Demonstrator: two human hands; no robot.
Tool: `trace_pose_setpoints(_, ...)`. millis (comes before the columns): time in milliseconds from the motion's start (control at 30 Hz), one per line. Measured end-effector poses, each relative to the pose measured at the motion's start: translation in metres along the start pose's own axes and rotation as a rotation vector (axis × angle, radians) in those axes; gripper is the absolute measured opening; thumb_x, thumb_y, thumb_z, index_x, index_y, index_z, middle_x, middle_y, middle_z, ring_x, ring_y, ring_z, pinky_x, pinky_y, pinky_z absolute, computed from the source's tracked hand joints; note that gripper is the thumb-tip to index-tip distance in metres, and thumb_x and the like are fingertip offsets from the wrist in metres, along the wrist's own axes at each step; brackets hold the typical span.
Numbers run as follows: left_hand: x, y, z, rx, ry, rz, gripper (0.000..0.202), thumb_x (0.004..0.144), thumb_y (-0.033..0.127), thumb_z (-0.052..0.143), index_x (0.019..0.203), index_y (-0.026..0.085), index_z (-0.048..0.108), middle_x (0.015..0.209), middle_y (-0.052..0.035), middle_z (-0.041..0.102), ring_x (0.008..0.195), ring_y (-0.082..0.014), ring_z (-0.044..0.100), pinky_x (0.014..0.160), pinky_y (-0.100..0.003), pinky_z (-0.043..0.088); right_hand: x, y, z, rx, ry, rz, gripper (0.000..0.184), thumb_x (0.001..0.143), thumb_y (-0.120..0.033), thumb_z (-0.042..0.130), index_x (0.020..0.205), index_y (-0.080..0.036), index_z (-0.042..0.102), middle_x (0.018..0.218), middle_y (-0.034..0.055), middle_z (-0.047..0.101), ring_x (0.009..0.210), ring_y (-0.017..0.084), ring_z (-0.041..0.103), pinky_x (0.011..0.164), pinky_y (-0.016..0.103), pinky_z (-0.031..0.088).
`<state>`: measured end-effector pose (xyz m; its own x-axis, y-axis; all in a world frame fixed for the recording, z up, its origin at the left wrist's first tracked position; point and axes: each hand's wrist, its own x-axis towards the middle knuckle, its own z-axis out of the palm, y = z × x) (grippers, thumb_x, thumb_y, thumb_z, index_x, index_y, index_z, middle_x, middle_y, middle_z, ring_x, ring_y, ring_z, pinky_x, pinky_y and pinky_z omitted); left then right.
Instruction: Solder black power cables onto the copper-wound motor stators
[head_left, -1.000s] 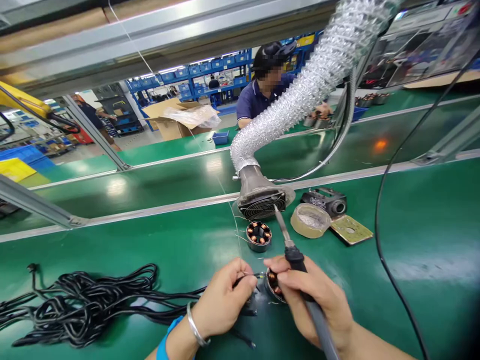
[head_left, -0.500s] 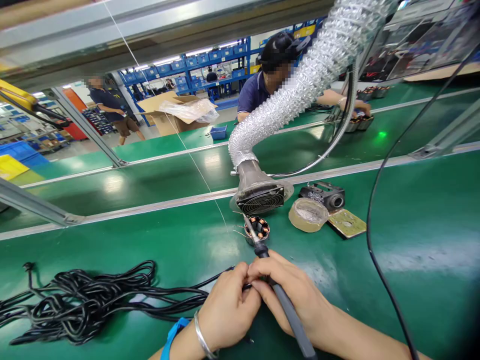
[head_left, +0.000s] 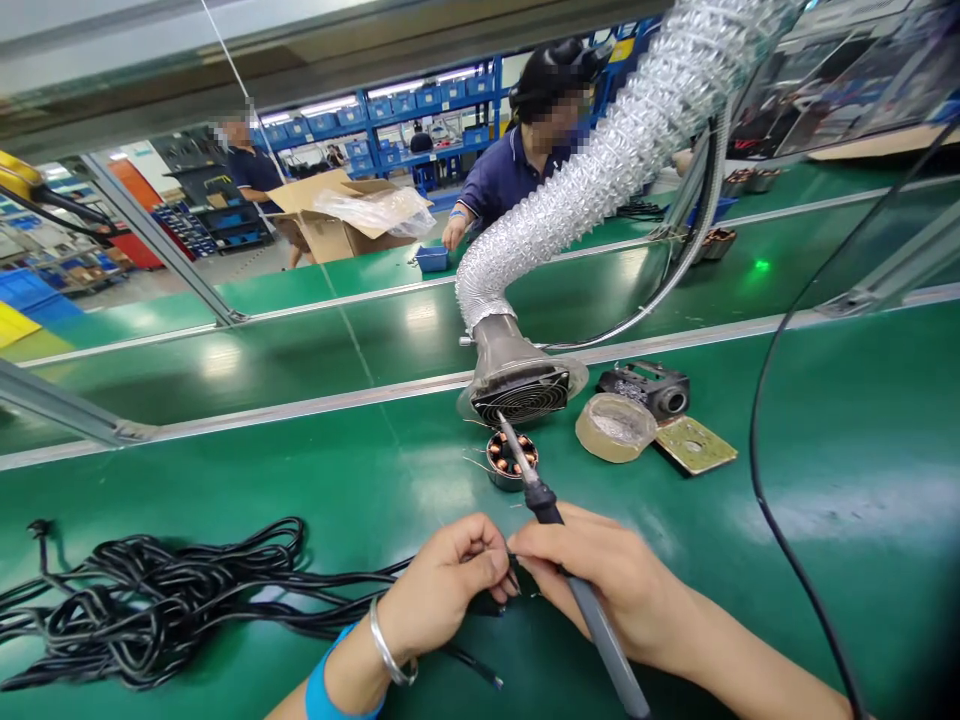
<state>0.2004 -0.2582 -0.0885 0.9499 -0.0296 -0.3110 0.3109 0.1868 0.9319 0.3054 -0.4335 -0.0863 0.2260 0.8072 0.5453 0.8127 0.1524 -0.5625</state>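
At the left of the green bench point(head_left: 337, 480), a pile of black cables point(head_left: 142, 605) lies in loose loops, with lengths running rightward to the person's left wrist. The step in hand appears to be the handling of one wire end by both hands; the next move seems to call for steady fingertips and a firm hold on that end. The left hand point(head_left: 446, 575), palm turned inward and fingers curled, pinches a dark cable end point(head_left: 513, 582) between thumb and forefinger; this end projects just past the fingertips, between the two hands. Beyond it, a copper-wound coil ring point(head_left: 504, 478) rests opening upward, just before the extraction hood point(head_left: 499, 345). A soldering iron point(head_left: 541, 503) slants up and leftward across the ring in this view; whether the two touch cannot be told. The right hand point(head_left: 626, 575), set low and to the right, clasps the iron's handle, its thumb and forefinger drawn together beside the left fingertips; whether they also grip a wire cannot be told. Farther right lie a round pale dish point(head_left: 606, 448), a dark housing point(head_left: 637, 388) and a flat yellowish plate point(head_left: 714, 456).
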Motion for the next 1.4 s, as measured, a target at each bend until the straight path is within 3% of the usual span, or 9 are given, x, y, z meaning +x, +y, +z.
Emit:
trace_pose_setpoints(100, 0.000, 0.004, 0.002, -0.089, 0.034, -0.095, 0.032, 0.075, 0.043, 0.068, 0.074, 0.015, 0.052, 0.064, -0.0014, 0.059, 0.051, -0.0067, 0.042, 0.048, -0.018, 0.029, 0.001, 0.000, -0.002, 0.002, 0.015, -0.017, 0.030, 0.091, -0.004, 0.049, 0.115, -0.022, 0.054, 0.079, 0.0013, 0.061, 0.066, 0.015, 0.052, 0.059, 0.026, 0.047)
trace_pose_setpoints(233, -0.001, 0.009, 0.008, -0.167, 0.046, -0.224, 0.029, 0.070, 0.040, 0.068, 0.070, 0.018, 0.048, 0.049, 0.0109, 0.032, 0.040, -0.0032, 0.013, 0.038, -0.021, 0.004, 0.004, -0.001, -0.001, -0.020, 0.079, -0.032, 0.034, 0.090, -0.004, 0.051, 0.118, -0.022, 0.053, 0.078, 0.0014, 0.062, 0.065, 0.014, 0.054, 0.059, 0.026, 0.049)
trace_pose_setpoints(300, -0.001, 0.010, 0.010, -0.148, 0.065, -0.218, 0.029, 0.071, 0.040, 0.067, 0.069, 0.018, 0.048, 0.048, 0.0127, 0.024, 0.040, -0.0032, 0.010, 0.038, -0.021, 0.003, 0.007, -0.002, 0.001, -0.027, 0.127, -0.050, 0.032, 0.089, -0.004, 0.051, 0.116, -0.021, 0.054, 0.077, 0.0013, 0.063, 0.064, 0.014, 0.054, 0.058, 0.026, 0.049)
trace_pose_setpoints(533, 0.004, 0.003, 0.009, -0.218, 0.143, -0.149, 0.031, 0.071, 0.038, 0.066, 0.067, 0.020, 0.042, 0.047, 0.0133, 0.022, 0.042, -0.0033, 0.008, 0.039, -0.019, 0.004, 0.008, 0.003, 0.012, -0.108, 0.204, -0.074, 0.031, 0.089, -0.005, 0.049, 0.116, -0.020, 0.055, 0.075, 0.0011, 0.065, 0.060, 0.014, 0.056, 0.055, 0.027, 0.049)
trace_pose_setpoints(667, 0.012, 0.005, 0.009, -0.215, 0.198, -0.107, 0.033, 0.070, 0.040, 0.067, 0.067, 0.020, 0.040, 0.048, 0.0135, 0.022, 0.043, -0.0037, 0.009, 0.039, -0.018, 0.006, 0.007, 0.004, 0.007, -0.138, 0.293, -0.097, 0.035, 0.087, -0.003, 0.051, 0.116, -0.021, 0.058, 0.084, 0.0042, 0.070, 0.070, 0.017, 0.064, 0.060, 0.029, 0.055)
trace_pose_setpoints(800, 0.021, 0.010, 0.012, -0.141, 0.304, -0.069, 0.029, 0.070, 0.040, 0.066, 0.068, 0.019, 0.045, 0.048, 0.0137, 0.022, 0.043, -0.0038, 0.010, 0.038, -0.017, 0.007, -0.005, -0.005, -0.008, -0.095, 0.478, 0.060, 0.049, 0.087, 0.000, 0.052, 0.128, -0.026, 0.055, 0.102, 0.0052, 0.073, 0.084, 0.019, 0.070, 0.069, 0.033, 0.060)
trace_pose_setpoints(967, 0.026, 0.010, 0.013, -0.062, 0.368, -0.053, 0.029, 0.071, 0.042, 0.066, 0.069, 0.019, 0.049, 0.045, 0.0138, 0.021, 0.040, -0.0034, 0.011, 0.039, -0.017, 0.008, -0.023, -0.011, -0.015, 0.010, 0.610, 0.192, 0.054, 0.092, -0.010, 0.052, 0.142, -0.029, 0.046, 0.089, 0.0022, 0.072, 0.067, 0.017, 0.067, 0.062, 0.033, 0.059)
trace_pose_setpoints(1133, 0.028, 0.007, 0.012, -0.031, 0.364, -0.042, 0.031, 0.072, 0.045, 0.066, 0.069, 0.019, 0.049, 0.047, 0.0131, 0.021, 0.041, -0.0041, 0.012, 0.039, -0.018, 0.009, -0.021, -0.008, -0.017, 0.039, 0.652, 0.287, 0.021, 0.090, -0.025, 0.056, 0.104, -0.022, 0.070, 0.077, 0.0051, 0.067, 0.060, 0.017, 0.060, 0.050, 0.031, 0.050)
trace_pose_setpoints(1400, 0.026, 0.004, 0.009, 0.079, 0.365, 0.027, 0.024, 0.077, 0.039, 0.061, 0.070, 0.018, 0.051, 0.050, 0.0117, 0.021, 0.044, -0.0057, 0.013, 0.044, -0.019, 0.014, -0.020, -0.001, -0.012, 0.250, 0.703, 0.451, 0.008, 0.087, -0.021, 0.058, 0.089, -0.022, 0.066, 0.062, -0.0008, 0.062, 0.040, 0.011, 0.053, 0.038, 0.023, 0.045)
